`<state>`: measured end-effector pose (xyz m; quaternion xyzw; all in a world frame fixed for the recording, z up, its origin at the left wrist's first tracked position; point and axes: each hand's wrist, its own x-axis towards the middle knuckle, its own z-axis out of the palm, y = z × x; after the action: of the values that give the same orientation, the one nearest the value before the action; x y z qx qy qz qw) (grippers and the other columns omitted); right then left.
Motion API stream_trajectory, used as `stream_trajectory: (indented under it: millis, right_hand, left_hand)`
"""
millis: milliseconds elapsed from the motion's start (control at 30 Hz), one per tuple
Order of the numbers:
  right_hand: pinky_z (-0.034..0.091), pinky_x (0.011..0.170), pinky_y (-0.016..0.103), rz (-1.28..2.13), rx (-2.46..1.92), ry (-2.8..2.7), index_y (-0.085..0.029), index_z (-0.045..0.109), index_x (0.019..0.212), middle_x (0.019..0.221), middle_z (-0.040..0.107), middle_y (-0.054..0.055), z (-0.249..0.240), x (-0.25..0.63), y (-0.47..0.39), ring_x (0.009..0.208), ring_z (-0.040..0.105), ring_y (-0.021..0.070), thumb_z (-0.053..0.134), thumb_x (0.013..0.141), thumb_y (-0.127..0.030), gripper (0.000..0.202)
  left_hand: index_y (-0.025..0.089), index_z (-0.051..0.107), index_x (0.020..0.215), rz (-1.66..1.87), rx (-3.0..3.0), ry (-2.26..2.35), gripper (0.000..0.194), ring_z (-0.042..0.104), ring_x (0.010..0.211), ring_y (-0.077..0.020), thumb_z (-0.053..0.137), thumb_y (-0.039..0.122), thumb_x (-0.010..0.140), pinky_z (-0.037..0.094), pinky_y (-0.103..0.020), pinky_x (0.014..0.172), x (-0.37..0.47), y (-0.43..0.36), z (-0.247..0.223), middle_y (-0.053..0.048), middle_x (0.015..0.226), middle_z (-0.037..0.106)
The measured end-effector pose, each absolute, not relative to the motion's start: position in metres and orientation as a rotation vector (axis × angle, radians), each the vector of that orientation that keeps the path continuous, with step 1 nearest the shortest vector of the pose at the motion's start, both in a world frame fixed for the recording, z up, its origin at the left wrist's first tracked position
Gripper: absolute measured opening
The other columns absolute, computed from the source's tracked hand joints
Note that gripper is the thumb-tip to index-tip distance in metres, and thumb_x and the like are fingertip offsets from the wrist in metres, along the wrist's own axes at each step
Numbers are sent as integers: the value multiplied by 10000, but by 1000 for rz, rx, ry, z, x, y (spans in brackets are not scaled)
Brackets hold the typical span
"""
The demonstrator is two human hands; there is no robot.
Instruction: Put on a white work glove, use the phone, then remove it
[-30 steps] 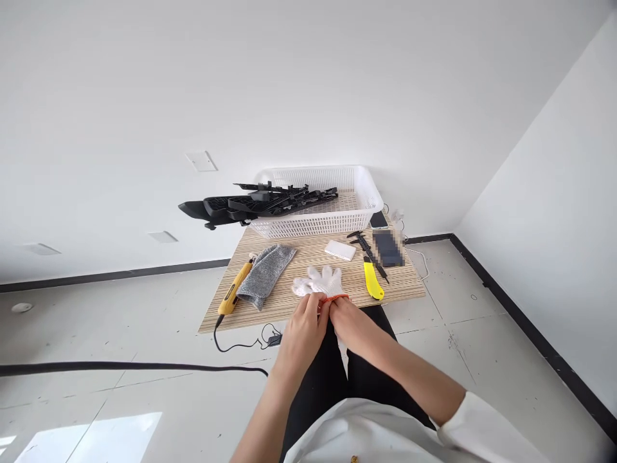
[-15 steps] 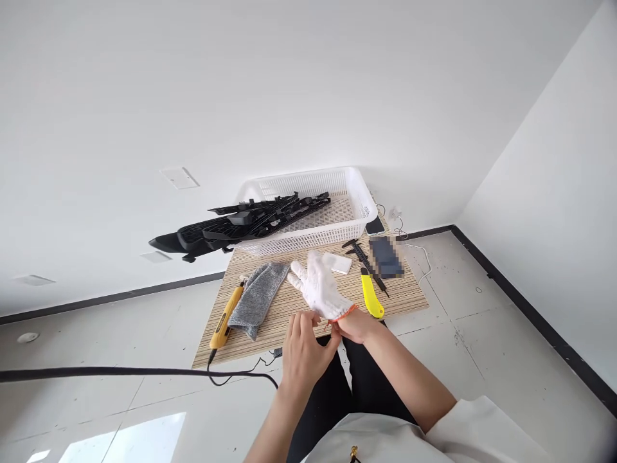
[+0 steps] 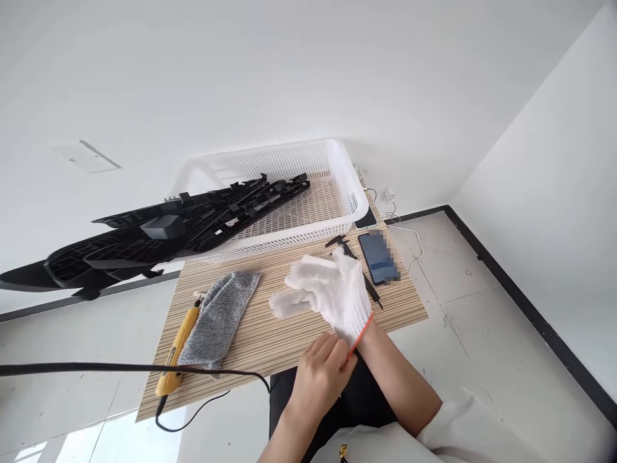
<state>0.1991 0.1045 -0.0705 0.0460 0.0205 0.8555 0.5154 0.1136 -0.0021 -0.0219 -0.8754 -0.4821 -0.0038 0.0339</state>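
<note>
My right hand (image 3: pixel 332 292) wears a white knitted glove with an orange cuff and is held over the striped wooden table (image 3: pixel 270 334), fingers spread and pointing left. My left hand (image 3: pixel 321 376) is bare and pinches the glove's orange cuff at the right wrist. A grey glove (image 3: pixel 219 318) lies flat on the table to the left. Beside it lies a yellow corded tool (image 3: pixel 176 350).
A white plastic basket (image 3: pixel 337 173) stands at the table's far side with long black plastic parts (image 3: pixel 159 228) sticking out to the left. A phone (image 3: pixel 378 257) and a black caliper (image 3: pixel 343 242) lie at the right. A black cable (image 3: pixel 120 368) crosses in front.
The gloved right hand rose from the table edge and went further into the glove; the left hand moved to the cuff. The view shifted closer and left, hiding the yellow knife and white box.
</note>
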Motion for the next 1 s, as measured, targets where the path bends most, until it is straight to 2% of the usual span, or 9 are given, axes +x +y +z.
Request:
stream_trajectory:
  millis: [133,267,367,433,500,567,633,767,1000]
  right_hand:
    - [481,986,597,2048,326,211,-318,583,1301,1407,575,51,-66,221,103,1181,630,297,306,951,-676,572]
    - [426,1077,575,1691,52,308,-371,532,1356,1439,554,13,-82,230,92,1251,595,264,352,950,-640,519]
    - [444,1072,541,1368,-344,349,-337,601,1259,1297,648,20,-117,246,89,1199,627,247,429,931,-616,464]
    - [484,1027,486,1229,-501,321,-257,666,1032,1048,714,32,-146,263,88,1060,678,221,496,908,-603,405]
    - [526,922,425,1134,-660,293,-224,629,855,816,678,11,-173,279,86,837,683,176,521,912,-534,334]
    - [537,864,403,1120,-779,314,-213,619,842,750,647,4,-192,287,82,752,662,159,517,912,-527,337]
    - [545,850,401,1147,-867,364,-202,647,906,776,664,18,-203,284,76,758,668,162,530,894,-552,369]
    - [559,856,414,1212,-974,417,-168,693,1005,878,712,61,-211,263,68,817,698,188,591,839,-565,442]
    - [575,793,403,1261,-1033,537,-159,692,979,807,716,59,-221,257,74,752,701,193,617,817,-525,407]
  left_hand:
    - [204,347,669,59,-2888,-1444,296,378,598,-144,453,-57,761,254,-297,526,122,2,-26,6,623,418]
    - [190,457,710,143,-3155,-1287,193,453,624,-155,469,31,820,330,-301,544,134,4,-41,-10,664,502]
    - [174,523,733,324,-3268,-1121,174,509,641,-159,490,137,900,390,-304,572,143,23,-53,-15,675,541]
    - [170,580,765,424,-3311,-1115,222,564,695,-162,485,240,953,455,-305,656,145,49,-59,-20,702,586]
    - [160,673,982,482,-3167,-1306,305,628,934,-217,479,394,989,502,-379,859,141,81,-64,-79,963,685]
    - [243,601,1344,539,-2943,-1429,439,498,1296,-332,444,471,1003,431,-525,1037,133,110,-70,-129,1396,557]
    - [353,509,1456,618,-2828,-1453,478,349,1438,-377,430,490,1005,338,-593,1122,124,130,-77,-101,1558,399]
    - [366,559,1423,741,-2730,-1462,470,267,1494,-382,394,514,1009,229,-610,1190,115,141,-91,-90,1602,346]
    - [358,493,1476,695,-2691,-1535,497,269,1491,-385,397,502,1010,239,-631,1175,117,142,-95,-105,1629,290]
